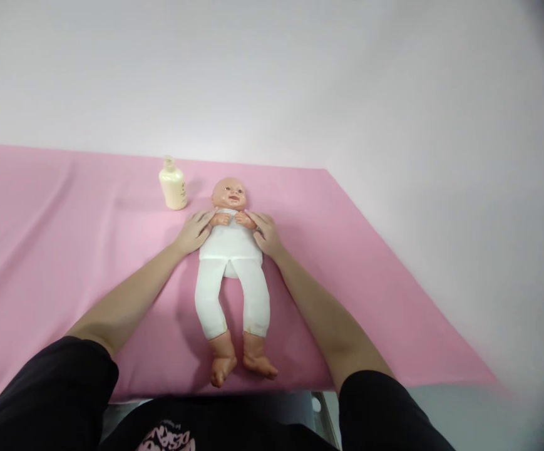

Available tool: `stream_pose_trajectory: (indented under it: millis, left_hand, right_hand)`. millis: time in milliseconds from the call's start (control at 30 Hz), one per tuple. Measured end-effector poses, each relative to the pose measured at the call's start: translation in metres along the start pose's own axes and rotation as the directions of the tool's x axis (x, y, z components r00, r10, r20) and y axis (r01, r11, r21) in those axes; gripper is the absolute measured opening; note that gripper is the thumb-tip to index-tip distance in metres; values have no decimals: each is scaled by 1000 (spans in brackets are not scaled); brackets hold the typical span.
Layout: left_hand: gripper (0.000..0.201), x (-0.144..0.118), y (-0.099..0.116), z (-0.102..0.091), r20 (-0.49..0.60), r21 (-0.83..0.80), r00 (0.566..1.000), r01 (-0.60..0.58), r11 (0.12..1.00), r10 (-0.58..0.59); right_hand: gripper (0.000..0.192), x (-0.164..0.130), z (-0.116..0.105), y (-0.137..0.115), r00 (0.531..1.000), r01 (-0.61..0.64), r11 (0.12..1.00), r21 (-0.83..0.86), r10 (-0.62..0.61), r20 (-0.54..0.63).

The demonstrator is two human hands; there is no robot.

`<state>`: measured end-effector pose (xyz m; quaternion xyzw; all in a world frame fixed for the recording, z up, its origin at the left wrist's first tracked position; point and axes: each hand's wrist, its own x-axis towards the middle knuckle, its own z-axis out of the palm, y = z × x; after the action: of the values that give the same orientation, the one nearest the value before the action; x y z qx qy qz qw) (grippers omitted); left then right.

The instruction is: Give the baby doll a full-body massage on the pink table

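Observation:
A baby doll [231, 263] in a white soft body lies on its back on the pink cloth [347, 263], head away from me, feet near the front edge. My left hand [195, 230] rests against the doll's right side, fingers touching its small arm at the chest. My right hand [265, 233] lies on the other side, fingers at the doll's other arm. Both doll hands are folded onto its chest. Neither of my hands closes around anything.
A small cream bottle [173, 184] stands upright on the cloth, just left of the doll's head. The cloth's right edge runs diagonally toward me; a white wall lies behind. My black sleeves fill the bottom of the view.

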<state>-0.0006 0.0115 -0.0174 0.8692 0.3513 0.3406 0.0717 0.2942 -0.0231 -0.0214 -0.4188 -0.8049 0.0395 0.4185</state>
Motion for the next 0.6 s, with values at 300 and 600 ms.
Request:
stream_pose_trajectory:
  millis: [300, 600]
  left_hand:
    - [57, 0, 0, 0, 0, -1, 1000, 9, 1000, -9]
    - [56, 0, 0, 0, 4, 13, 1000, -7, 1000, 7]
  right_hand:
    - [68, 0, -1, 1, 1000, -10, 1000, 14, 9, 14]
    - [69, 0, 1, 1, 1000, 4, 1000, 6, -4, -9]
